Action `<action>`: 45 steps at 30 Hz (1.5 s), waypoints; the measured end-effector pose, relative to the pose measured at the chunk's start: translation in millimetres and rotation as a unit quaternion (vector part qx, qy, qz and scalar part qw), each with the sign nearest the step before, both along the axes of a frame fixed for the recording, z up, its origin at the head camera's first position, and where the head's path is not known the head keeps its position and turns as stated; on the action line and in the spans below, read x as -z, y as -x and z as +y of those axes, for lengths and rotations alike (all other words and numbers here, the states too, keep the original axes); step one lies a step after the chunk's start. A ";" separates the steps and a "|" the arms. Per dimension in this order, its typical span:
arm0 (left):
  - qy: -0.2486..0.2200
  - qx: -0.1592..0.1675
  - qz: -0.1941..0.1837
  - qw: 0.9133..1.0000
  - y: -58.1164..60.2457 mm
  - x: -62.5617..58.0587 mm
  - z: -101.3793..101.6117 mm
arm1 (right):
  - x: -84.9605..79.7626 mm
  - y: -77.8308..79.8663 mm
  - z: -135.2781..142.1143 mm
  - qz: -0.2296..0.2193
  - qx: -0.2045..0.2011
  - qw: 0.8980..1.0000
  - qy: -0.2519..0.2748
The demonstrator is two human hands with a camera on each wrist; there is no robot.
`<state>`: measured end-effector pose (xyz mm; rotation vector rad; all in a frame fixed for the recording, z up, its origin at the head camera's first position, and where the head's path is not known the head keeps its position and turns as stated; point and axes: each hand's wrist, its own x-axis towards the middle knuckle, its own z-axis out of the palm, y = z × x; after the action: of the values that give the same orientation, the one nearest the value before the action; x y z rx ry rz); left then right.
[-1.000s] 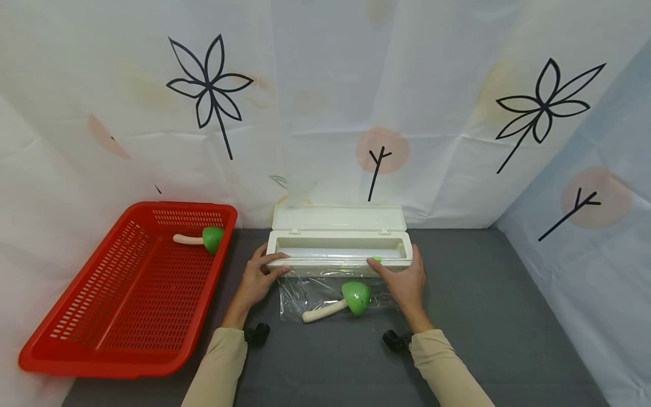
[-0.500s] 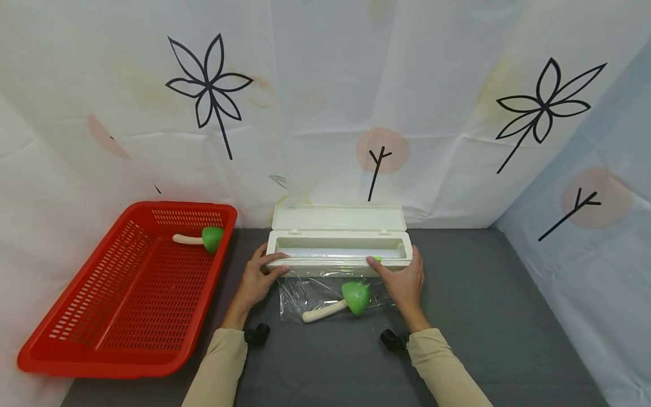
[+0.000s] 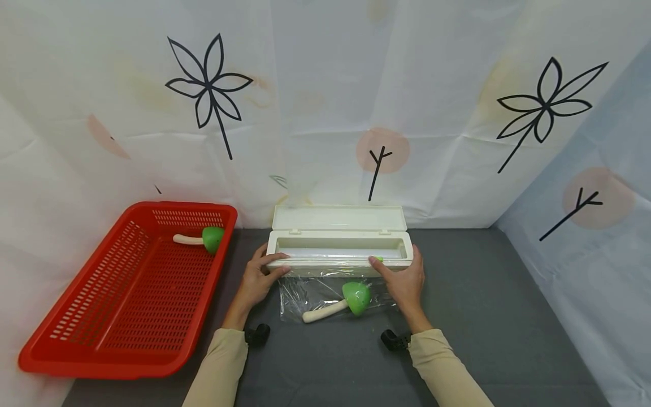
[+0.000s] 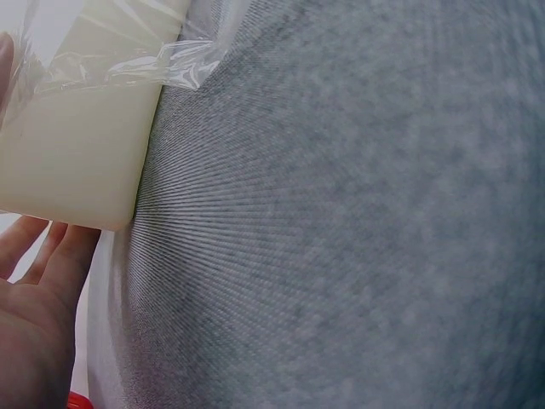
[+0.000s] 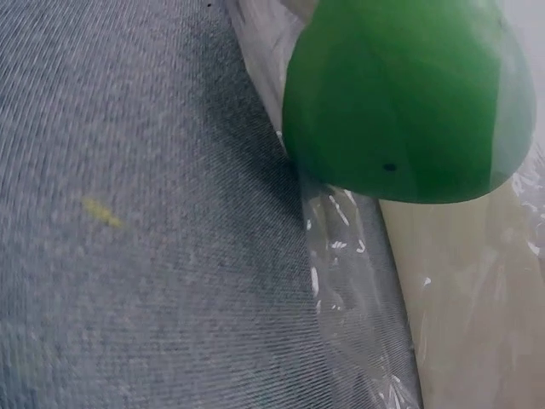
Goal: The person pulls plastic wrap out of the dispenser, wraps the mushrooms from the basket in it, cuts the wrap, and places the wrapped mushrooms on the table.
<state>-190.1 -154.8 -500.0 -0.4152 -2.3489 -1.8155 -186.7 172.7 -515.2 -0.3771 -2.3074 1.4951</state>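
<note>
A white cling film dispenser (image 3: 325, 234) stands at the middle of the table with its lid (image 3: 338, 218) raised at the back. My left hand (image 3: 256, 281) holds its left end, thumb in front. The right hand (image 3: 407, 282) grips the right end, thumb on the front edge beside a small green slider (image 3: 376, 259). Clear cling film (image 3: 297, 299) comes out over the front onto the table. On it lies a toy mushroom (image 3: 356, 298) with a green cap and cream stem. The right wrist view shows the cap (image 5: 409, 102) close up, hiding the right hand there.
At the left stands a red perforated basket (image 3: 198, 316) holding another green-capped toy mushroom (image 3: 212, 239). Behind the dispenser hangs a white printed curtain (image 3: 325, 102). A dark grey cloth (image 3: 488, 316) covers the table.
</note>
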 end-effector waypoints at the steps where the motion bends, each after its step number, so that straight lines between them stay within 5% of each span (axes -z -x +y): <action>1: 0.002 -0.001 0.000 1.000 -0.4 -0.6 0.0 | -0.6 -0.1 -0.1 0.000 0.001 1.000 0.002; 45: -0.008 0.003 0.008 1.000 1.4 2.9 -0.7 | -5.6 3.4 4.6 0.025 0.019 0.996 0.089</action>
<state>-191.5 -155.5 -502.9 -0.4335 -2.3232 -1.8253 -190.1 177.3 -509.6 -0.4227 -2.1245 1.6775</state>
